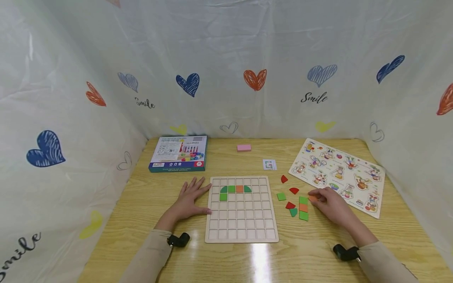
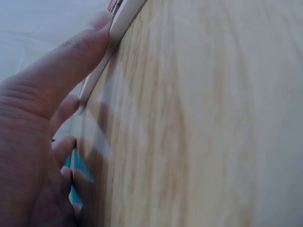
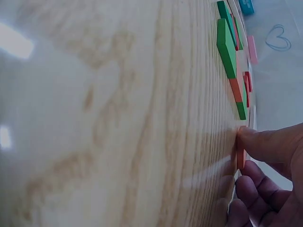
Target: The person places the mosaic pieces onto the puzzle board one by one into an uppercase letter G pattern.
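A small orange square wooden tile (image 1: 313,199) is pinched on the wooden tabletop (image 1: 304,255) by the fingertips of the right hand (image 1: 330,203), just right of a loose cluster of pieces; in the right wrist view the tile (image 3: 239,156) is seen edge-on, held between the thumb and the curled fingers (image 3: 255,187). The cluster is made up of green square tiles (image 1: 303,208), a second orange square (image 1: 303,208) between two of them, red quarter-round pieces (image 1: 293,190) and one teal piece (image 1: 293,212). To the left of these a pale wooden grid board (image 1: 242,222) is laid flat, with green and orange pieces (image 1: 235,189) set in its second row. The board's left edge is touched by the left hand (image 1: 190,197), which is spread flat on the table with straight fingers; the thumb (image 2: 75,61) is seen against the board's rim. Farther back are a boxed game with a blue edge (image 1: 178,153), a pink block (image 1: 243,147), a small card (image 1: 269,164) and an animal peg puzzle board (image 1: 339,175).
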